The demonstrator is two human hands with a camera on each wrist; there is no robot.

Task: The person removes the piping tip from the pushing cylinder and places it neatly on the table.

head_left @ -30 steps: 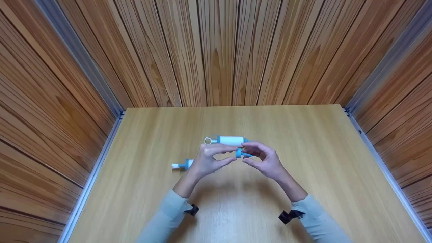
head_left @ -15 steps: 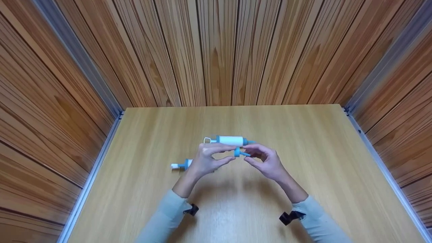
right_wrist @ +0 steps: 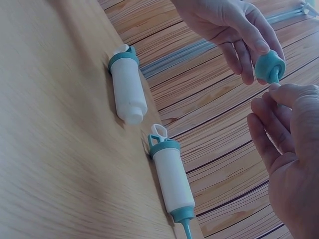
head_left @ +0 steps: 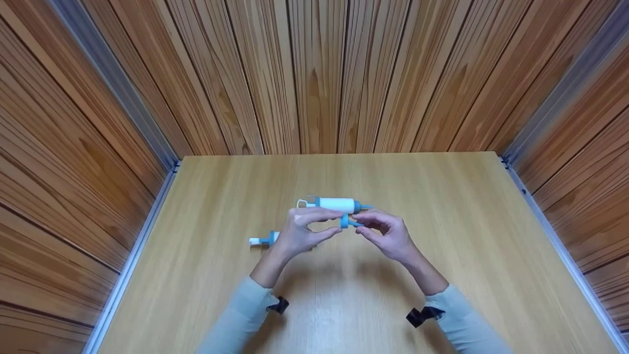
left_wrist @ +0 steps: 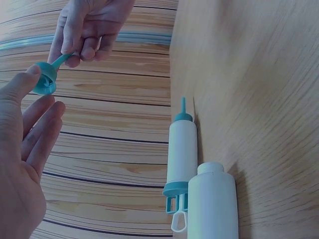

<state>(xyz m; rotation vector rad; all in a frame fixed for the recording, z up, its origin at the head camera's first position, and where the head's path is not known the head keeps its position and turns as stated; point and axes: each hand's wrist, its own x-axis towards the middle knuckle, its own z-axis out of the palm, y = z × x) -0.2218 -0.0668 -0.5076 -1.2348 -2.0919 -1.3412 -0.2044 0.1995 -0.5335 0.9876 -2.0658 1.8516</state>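
Note:
Between both hands, above the table, is a teal nozzle cap point(head_left: 344, 221) with a wide round base and a thin spout. My left hand point(head_left: 305, 231) pinches the base between thumb and fingers. The thumb and fingertips of my right hand point(head_left: 386, 234) hold the thin spout, clear in the right wrist view. The cap's hollow underside faces the left wrist camera. Behind the hands lies a white-barrelled syringe point(head_left: 336, 205) with teal ends, a nozzle and a loop handle. A second syringe point(right_wrist: 128, 84) has a bare white neck; my left hand partly covers it in the head view.
Both syringes lie on their sides on the wooden table point(head_left: 417, 187). Wood-plank walls point(head_left: 319, 78) stand at the back and both sides, with metal rails point(head_left: 565, 241) along the table's side edges. Each wrist carries a small black camera mount point(head_left: 425, 316).
The nozzle cap and left fingertips have shifted slightly left. The right fingertips have closed in around the spout. Both syringes lie where they were.

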